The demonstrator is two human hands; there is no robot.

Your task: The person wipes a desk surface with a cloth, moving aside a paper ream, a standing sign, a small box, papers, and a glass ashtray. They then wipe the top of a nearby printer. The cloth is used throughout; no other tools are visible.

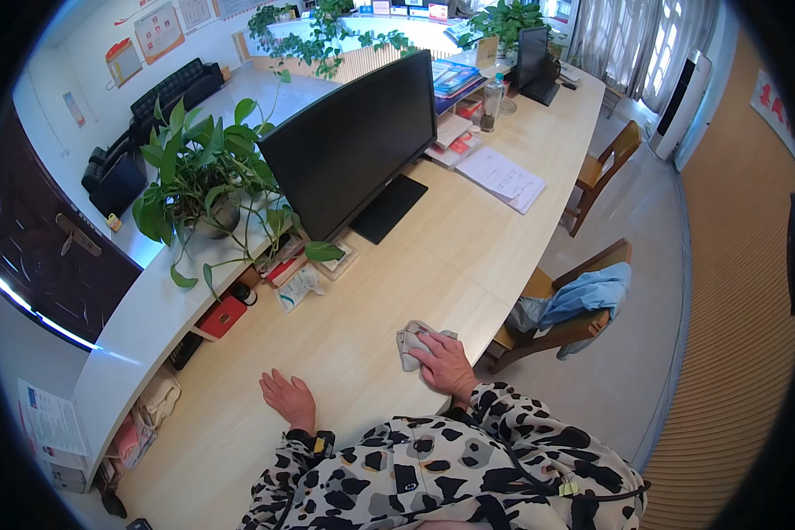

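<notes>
My right hand presses a crumpled grey cloth onto the wooden desk top, near its right edge. Part of the cloth is hidden under the fingers. To the left, my left hand is at the desk surface with fingers apart and nothing in it; whether the palm touches the wood I cannot tell. Beyond both hands a black monitor stands on its flat base. A tissue packet lies on the desk to the left of that base.
A potted pothos trails from the raised white counter. Below it sit a red box and a dark jar. Papers and a bottle stand farther along. A chair with a blue garment is at right.
</notes>
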